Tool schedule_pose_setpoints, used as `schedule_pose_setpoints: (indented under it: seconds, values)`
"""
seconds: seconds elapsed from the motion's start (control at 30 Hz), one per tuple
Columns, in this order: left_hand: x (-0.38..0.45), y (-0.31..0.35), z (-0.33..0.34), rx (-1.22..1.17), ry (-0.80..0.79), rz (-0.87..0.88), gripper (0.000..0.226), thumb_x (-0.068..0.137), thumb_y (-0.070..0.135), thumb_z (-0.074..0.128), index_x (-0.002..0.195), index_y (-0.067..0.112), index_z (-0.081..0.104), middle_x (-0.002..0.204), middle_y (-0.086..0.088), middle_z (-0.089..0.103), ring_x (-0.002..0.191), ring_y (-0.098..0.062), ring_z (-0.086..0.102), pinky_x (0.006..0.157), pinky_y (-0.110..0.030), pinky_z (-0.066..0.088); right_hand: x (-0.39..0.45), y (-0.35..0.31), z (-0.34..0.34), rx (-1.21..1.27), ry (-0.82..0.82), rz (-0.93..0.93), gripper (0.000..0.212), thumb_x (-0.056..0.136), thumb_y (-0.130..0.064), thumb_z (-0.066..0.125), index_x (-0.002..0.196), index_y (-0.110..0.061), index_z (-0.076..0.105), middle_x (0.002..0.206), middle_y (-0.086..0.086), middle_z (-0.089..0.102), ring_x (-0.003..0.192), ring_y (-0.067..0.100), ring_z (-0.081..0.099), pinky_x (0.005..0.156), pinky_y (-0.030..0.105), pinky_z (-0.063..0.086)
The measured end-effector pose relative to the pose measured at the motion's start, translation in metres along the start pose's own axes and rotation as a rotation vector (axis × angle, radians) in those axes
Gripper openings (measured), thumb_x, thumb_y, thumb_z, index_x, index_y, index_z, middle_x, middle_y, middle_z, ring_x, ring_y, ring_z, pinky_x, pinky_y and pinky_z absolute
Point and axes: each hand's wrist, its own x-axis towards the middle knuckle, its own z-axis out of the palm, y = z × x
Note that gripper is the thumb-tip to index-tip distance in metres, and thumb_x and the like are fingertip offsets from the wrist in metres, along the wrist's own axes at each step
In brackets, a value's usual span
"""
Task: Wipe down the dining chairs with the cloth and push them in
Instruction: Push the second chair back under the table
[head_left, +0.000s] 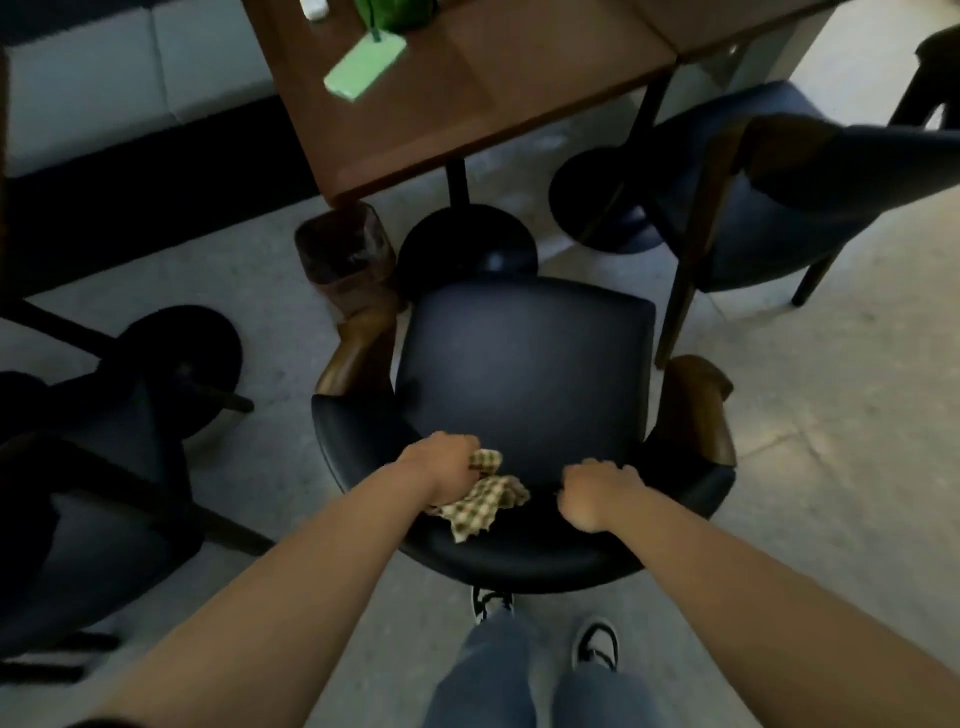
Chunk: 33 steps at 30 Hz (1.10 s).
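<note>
A dark blue dining chair (524, 374) with wooden arm ends stands in front of me, its seat facing the wooden table (467, 104). My left hand (441, 467) grips a checked green and cream cloth (483, 501) against the top of the curved backrest. My right hand (597, 493) grips the backrest top a little to the right of the cloth, fingers curled over the edge. The chair stands a short way out from the table edge.
A second blue chair (779, 208) stands at the right, a third (93, 493) at the left. Black round table bases (467, 244) sit under the table, beside a brown bin (345, 249). A green card (363, 67) lies on the table. My feet (592, 644) are behind the chair.
</note>
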Motion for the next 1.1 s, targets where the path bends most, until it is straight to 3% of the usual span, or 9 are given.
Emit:
schedule_pose_setpoints:
  seconds: [0.13, 0.23, 0.4, 0.5, 0.6, 0.73, 1.0, 1.1]
  values:
    - [0.035, 0.006, 0.01, 0.16, -0.183, 0.029, 0.034, 0.1, 0.032, 0.038, 0.128, 0.014, 0.048, 0.138, -0.012, 0.052, 0.124, -0.032, 0.048, 0.097, -0.041, 0.032, 0.039, -0.011, 0.003, -0.008, -0.116, 0.014, 0.051, 0.098, -0.035, 0.036, 0.144, -0.014, 0.037, 0.146, 0.013, 0.035, 0.131, 0.034, 0.035, 0.107, 0.047, 0.028]
    - [0.057, 0.006, 0.017, 0.184, -0.264, 0.014, 0.038, 0.101, 0.034, 0.036, 0.131, 0.013, 0.047, 0.14, -0.012, 0.051, 0.123, -0.031, 0.049, 0.093, -0.04, 0.034, 0.063, -0.01, 0.006, -0.009, -0.162, 0.03, 0.053, 0.097, -0.036, 0.035, 0.146, -0.015, 0.036, 0.148, 0.012, 0.034, 0.133, 0.033, 0.035, 0.109, 0.047, 0.027]
    - [0.088, 0.009, 0.021, 0.218, -0.365, -0.049, 0.046, 0.102, 0.036, 0.033, 0.141, 0.012, 0.043, 0.148, -0.011, 0.044, 0.131, -0.03, 0.045, 0.102, -0.04, 0.035, 0.097, 0.0, 0.01, 0.052, -0.296, 0.019, 0.065, 0.096, -0.057, 0.021, 0.145, -0.018, 0.039, 0.152, 0.007, 0.036, 0.136, 0.027, 0.036, 0.112, 0.046, 0.025]
    - [0.106, 0.006, 0.024, 0.23, -0.429, -0.091, 0.047, 0.102, 0.031, 0.033, 0.144, 0.01, 0.042, 0.149, -0.012, 0.043, 0.131, -0.03, 0.046, 0.102, -0.037, 0.035, 0.111, 0.009, 0.006, 0.13, -0.376, 0.019, 0.072, 0.095, -0.063, 0.022, 0.148, -0.016, 0.034, 0.155, 0.008, 0.03, 0.141, 0.025, 0.03, 0.115, 0.039, 0.022]
    - [0.122, -0.005, 0.028, 0.271, -0.482, -0.141, 0.051, 0.102, 0.037, 0.029, 0.144, 0.011, 0.043, 0.151, -0.011, 0.042, 0.135, -0.03, 0.041, 0.111, -0.048, 0.026, 0.121, 0.015, 0.001, 0.142, -0.427, 0.017, 0.074, 0.094, -0.066, 0.027, 0.148, -0.016, 0.034, 0.155, 0.007, 0.029, 0.142, 0.025, 0.029, 0.114, 0.038, 0.022]
    - [0.131, -0.014, 0.031, 0.217, -0.541, -0.165, 0.053, 0.101, 0.041, 0.033, 0.14, 0.01, 0.05, 0.148, -0.012, 0.047, 0.131, -0.028, 0.047, 0.106, -0.035, 0.035, 0.126, 0.016, -0.002, 0.142, -0.52, 0.004, 0.074, 0.094, -0.066, 0.025, 0.148, -0.016, 0.033, 0.155, 0.009, 0.029, 0.141, 0.027, 0.029, 0.112, 0.038, 0.023]
    - [0.131, -0.001, 0.012, 0.158, -0.547, -0.179, 0.053, 0.101, 0.039, 0.03, 0.144, 0.011, 0.044, 0.151, -0.011, 0.043, 0.134, -0.027, 0.044, 0.107, -0.035, 0.034, 0.13, 0.029, -0.014, -0.005, -0.467, 0.029, 0.094, 0.078, -0.085, 0.018, 0.141, -0.02, 0.045, 0.146, 0.006, 0.044, 0.132, 0.026, 0.043, 0.11, 0.047, 0.03]
    - [0.138, 0.012, -0.013, 0.138, -0.524, -0.149, 0.051, 0.101, 0.033, 0.033, 0.143, 0.007, 0.045, 0.15, -0.014, 0.043, 0.134, -0.029, 0.046, 0.106, -0.035, 0.036, 0.135, 0.04, -0.042, -0.014, -0.426, 0.023, 0.087, 0.085, -0.078, 0.026, 0.141, -0.015, 0.046, 0.147, 0.01, 0.043, 0.133, 0.027, 0.042, 0.11, 0.039, 0.032]
